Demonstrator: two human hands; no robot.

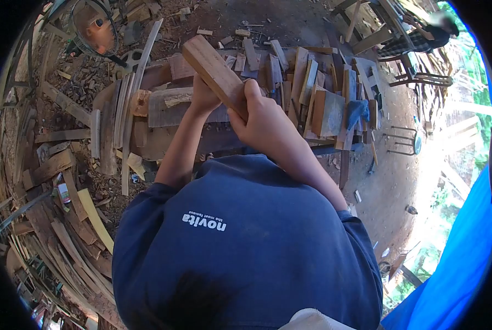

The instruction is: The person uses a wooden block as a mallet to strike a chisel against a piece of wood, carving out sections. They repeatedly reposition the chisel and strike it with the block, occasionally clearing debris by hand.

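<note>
A short, thick wooden block (213,66) is held up at a slant in front of me, above a bench with wood pieces on it. My left hand (205,97) grips it from below and behind, with most of its fingers hidden by the block. Around its near end is my right hand (261,118), thumb laid along the top edge and fingers closed. Beneath my left forearm lies a wide grey board (166,113) with a rough wood scrap (178,98) on it.
Right of my hands, several upright and leaning offcuts (328,113) crowd the bench, with a blue cloth (358,111) among them. Long strips (126,110) lie at left. A fan (94,27) stands far left. Another person (430,38) is far right, beyond a stool (416,142).
</note>
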